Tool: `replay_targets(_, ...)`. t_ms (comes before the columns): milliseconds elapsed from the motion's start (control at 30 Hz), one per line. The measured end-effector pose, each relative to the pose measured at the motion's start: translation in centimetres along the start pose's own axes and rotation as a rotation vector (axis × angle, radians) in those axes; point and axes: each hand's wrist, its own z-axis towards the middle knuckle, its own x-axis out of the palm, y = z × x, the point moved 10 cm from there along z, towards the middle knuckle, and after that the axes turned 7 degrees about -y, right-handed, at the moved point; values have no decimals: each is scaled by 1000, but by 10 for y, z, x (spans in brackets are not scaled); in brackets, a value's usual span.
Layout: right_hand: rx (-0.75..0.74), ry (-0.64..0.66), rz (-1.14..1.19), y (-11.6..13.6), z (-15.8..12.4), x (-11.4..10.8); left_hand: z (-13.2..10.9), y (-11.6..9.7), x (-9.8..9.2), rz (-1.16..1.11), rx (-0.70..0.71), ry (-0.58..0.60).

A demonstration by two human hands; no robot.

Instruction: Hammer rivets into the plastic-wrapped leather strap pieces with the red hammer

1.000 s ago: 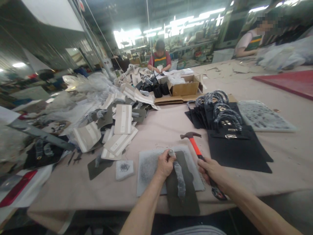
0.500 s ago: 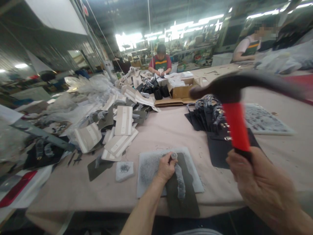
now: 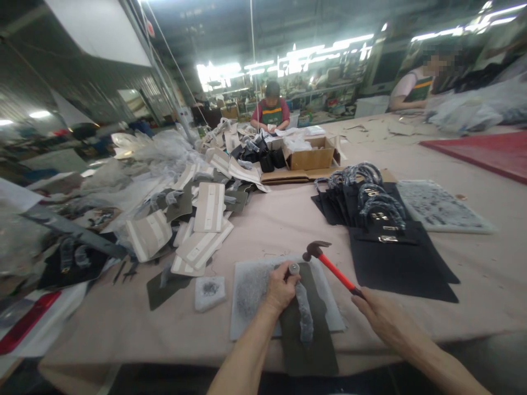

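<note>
My left hand [image 3: 282, 288] is closed around a short metal punch [image 3: 293, 269], which stands upright over a dark olive bag panel [image 3: 310, 351]. A plastic-wrapped handle [image 3: 304, 315] lies along the panel, just below the punch. Under them is a pale, worn board [image 3: 251, 299]; the panel's lower end reaches past it. My right hand [image 3: 376, 307] grips the dark end of a claw hammer [image 3: 337, 271] with a red handle. The hammer's head is in the air, a little right of the punch and apart from it. The punch's lower tip is hidden.
A small white block [image 3: 210, 293] sits left of the board. Beige panels [image 3: 209, 208] are heaped at left. Black bag pieces [image 3: 401, 266] with wrapped handles lie at right, beside a marked white board [image 3: 444, 206]. A cardboard box [image 3: 310, 159] and a person [image 3: 272, 112] are farther back.
The hammer has come down from high at the right to near the top of the punch, and my right hand has lowered with it. My left hand keeps its place.
</note>
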Motion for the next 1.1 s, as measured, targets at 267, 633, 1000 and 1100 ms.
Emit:
replay_targets(267,-606,-262,-114,106,-10,15,3,17,0,-147,-174,-72)
replay_targets(633,-609,-253,-360,167,-28,30,8,21,-50,-513,-431,-459)
replay_targets(1000,-91,-81,-93,129,-22,17,-2,-29,-57,-293,-169,-298)
replay_targets(1100,-57,-75,-59,124,-26,37,-6,-5,-37,-361,-238,-271)
